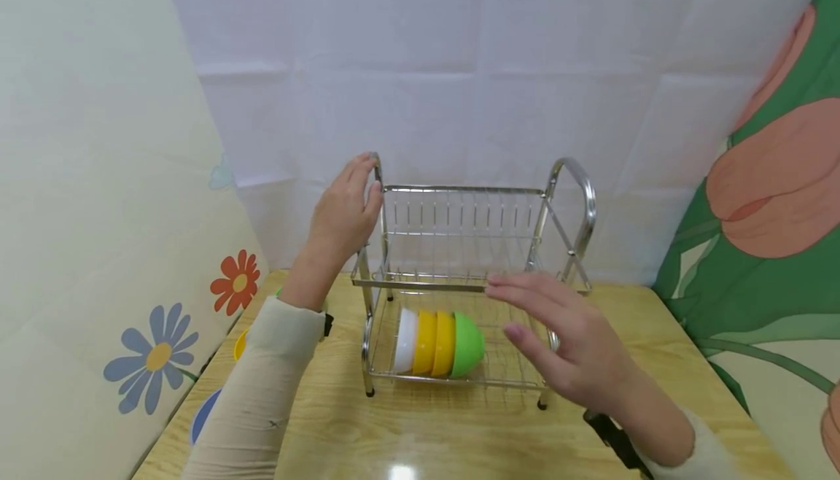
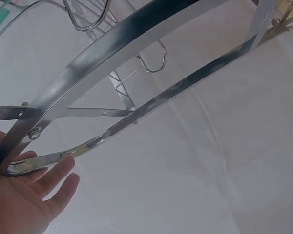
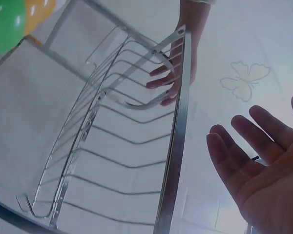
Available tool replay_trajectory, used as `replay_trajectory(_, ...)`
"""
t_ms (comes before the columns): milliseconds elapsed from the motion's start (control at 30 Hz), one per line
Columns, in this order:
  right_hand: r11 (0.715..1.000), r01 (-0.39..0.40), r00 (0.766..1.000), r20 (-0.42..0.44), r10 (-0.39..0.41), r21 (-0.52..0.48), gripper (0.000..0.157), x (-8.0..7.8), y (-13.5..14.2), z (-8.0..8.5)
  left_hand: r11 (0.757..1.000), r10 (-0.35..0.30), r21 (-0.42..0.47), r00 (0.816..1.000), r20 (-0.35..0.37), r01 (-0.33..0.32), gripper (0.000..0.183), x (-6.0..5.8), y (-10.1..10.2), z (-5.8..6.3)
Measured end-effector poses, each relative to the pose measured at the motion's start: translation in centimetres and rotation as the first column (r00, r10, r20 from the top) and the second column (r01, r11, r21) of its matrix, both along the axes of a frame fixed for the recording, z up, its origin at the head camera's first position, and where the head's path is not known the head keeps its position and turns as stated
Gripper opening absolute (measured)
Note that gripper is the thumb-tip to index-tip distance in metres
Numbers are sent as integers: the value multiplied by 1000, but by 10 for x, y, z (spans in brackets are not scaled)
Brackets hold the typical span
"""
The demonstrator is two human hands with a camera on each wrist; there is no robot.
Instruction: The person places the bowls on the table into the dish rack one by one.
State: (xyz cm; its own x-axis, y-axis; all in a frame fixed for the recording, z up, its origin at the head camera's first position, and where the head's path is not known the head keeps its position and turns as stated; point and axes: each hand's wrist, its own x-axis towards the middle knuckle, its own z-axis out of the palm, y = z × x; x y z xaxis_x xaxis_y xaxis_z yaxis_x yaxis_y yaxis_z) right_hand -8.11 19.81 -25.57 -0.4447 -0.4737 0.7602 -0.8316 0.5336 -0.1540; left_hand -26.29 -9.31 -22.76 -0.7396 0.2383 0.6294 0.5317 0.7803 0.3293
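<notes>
A two-tier metal dish rack [image 1: 423, 286] stands on the wooden table. My left hand [image 1: 346, 210] is up at the rack's left handle, its fingers near the top of the curve. In the left wrist view, the bend of the handle [image 2: 73, 83] lies against the left hand [image 2: 27, 204], whose fingers are extended and spread. My right hand [image 1: 564, 334] hovers before the rack's right front, fingers extended, holding nothing. Bowls lie nested on their sides on the lower tier: a white bowl [image 1: 405, 341], yellow bowls [image 1: 443, 343] and a green bowl [image 1: 468, 345].
At the table's left edge, partly behind my left sleeve [image 1: 262, 385], show a blue item [image 1: 202, 422] and a yellow item [image 1: 240, 345]. A white cloth [image 1: 446, 64] hangs behind the rack. Printed panels with flowers stand left and right of the wooden table [image 1: 367, 436].
</notes>
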Motion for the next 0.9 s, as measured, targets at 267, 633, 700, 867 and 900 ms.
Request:
replay_trajectory(267, 998, 9, 997, -73, -13, -58, 46, -22, 28, 18, 1000, 5, -8, 1000, 14, -5, 52, 3, 1, -1)
replay_trajectory(633, 976, 211, 960, -177, -216, -48, 60, -62, 69, 27, 1000, 3, -10, 1000, 27, -3, 54, 6, -1, -2)
replay_trajectory(700, 973, 220, 958, -174, -228, -63, 57, -68, 75, 28, 1000, 3, -13, 1000, 29, -2, 54, 7, -1, -3)
replay_trajectory(867, 962, 266, 943, -186, -274, -69, 56, -84, 86, 30, 1000, 2, -17, 1000, 25, -1, 54, 7, -1, -3)
replay_trajectory(900, 958, 278, 940, -189, -285, -65, 53, -87, 88, 31, 1000, 3, -18, 1000, 26, -2, 54, 8, -1, -3)
